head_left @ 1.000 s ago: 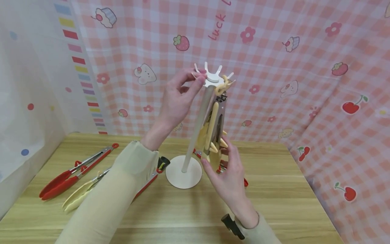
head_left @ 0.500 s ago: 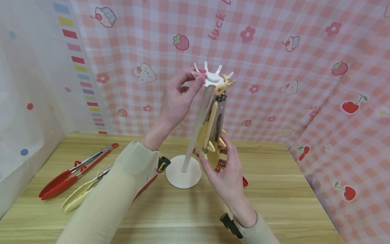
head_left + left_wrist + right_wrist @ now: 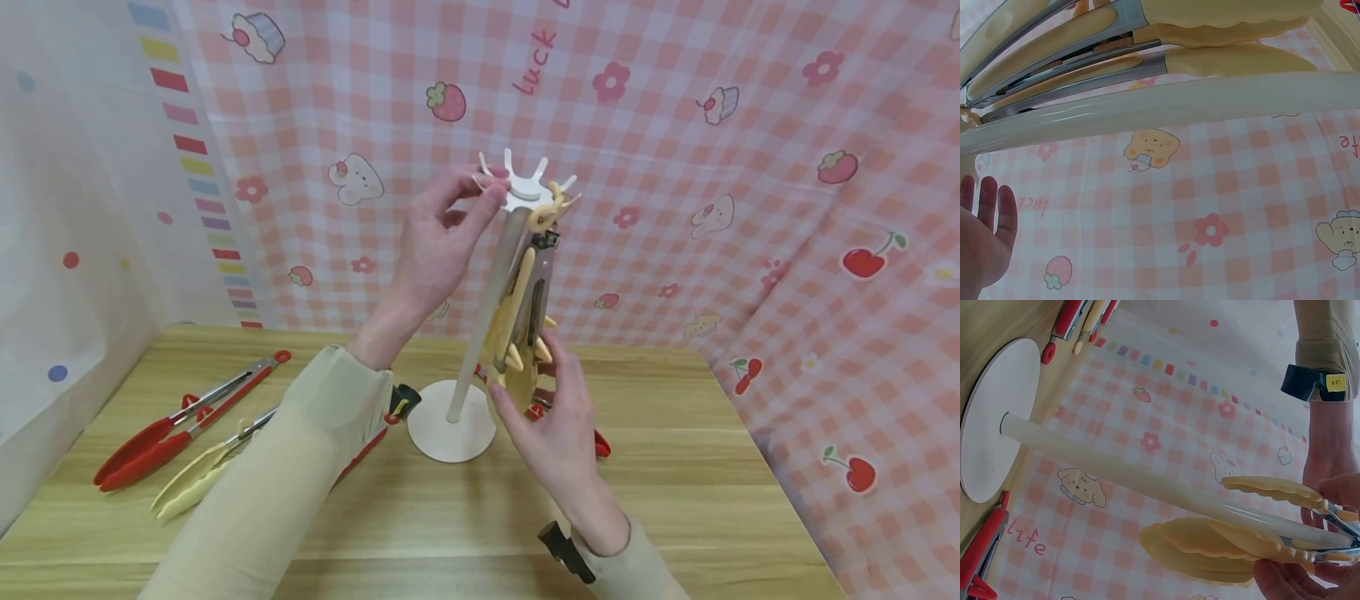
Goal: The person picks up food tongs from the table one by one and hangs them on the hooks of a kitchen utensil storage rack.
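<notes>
A white stand (image 3: 478,321) with a round base and a ring of prongs stands upright. My left hand (image 3: 442,242) pinches a prong of its top (image 3: 525,192) between thumb and fingers. Pale yellow tongs (image 3: 517,312) with steel arms hang by loops on the right-hand prongs; the left wrist view shows several arms side by side, as of two pairs. My right hand (image 3: 558,417) holds the lower part of these tongs, thumb on the near side, fingertips partly hidden behind. In the right wrist view, scalloped yellow heads (image 3: 1210,544) lie beside the post.
Red tongs (image 3: 172,429) and yellow tongs (image 3: 198,479) lie at the left of the wooden table (image 3: 675,500). Another red pair (image 3: 365,450) is partly under my left forearm. More red tongs (image 3: 602,444) lie behind my right hand. A checked cloth (image 3: 645,150) hangs close behind.
My right hand has shifted slightly left, and the lower ends of the hanging tongs have swung toward the post with it. My left hand stays at the stand's top.
</notes>
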Demonstrator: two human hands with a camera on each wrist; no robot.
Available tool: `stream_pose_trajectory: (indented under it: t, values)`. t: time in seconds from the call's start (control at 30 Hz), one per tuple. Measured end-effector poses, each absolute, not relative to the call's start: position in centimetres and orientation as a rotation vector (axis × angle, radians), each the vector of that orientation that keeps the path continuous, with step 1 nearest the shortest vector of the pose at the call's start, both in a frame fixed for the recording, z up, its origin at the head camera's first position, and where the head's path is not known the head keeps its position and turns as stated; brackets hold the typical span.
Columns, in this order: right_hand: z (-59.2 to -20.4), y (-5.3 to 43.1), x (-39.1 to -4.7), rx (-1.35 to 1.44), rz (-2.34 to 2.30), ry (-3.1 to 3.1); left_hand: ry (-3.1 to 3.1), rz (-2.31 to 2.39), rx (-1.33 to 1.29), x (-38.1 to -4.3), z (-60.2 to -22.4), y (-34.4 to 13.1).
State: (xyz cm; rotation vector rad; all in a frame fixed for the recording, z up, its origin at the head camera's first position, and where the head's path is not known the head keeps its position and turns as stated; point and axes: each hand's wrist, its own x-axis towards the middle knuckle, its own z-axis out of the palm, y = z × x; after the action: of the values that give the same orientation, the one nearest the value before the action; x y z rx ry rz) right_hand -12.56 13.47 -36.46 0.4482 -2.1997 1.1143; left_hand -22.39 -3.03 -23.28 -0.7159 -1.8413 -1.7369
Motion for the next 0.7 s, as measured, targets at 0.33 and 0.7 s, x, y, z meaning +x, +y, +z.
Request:
stream_pose_trajectory:
  t: [0.33, 0.7]
  values:
    - [-36.55, 13.42, -12.66, 0.473, 1.112, -2.177, -1.837, -1.749, -0.717, -22.44, -23.24, -2.93]
    - [-36.44, 13.34, -12.6, 0.463, 1.144, -2.188, -1.819, -1.759, -0.728, -22.36, -23.32, -2.92]
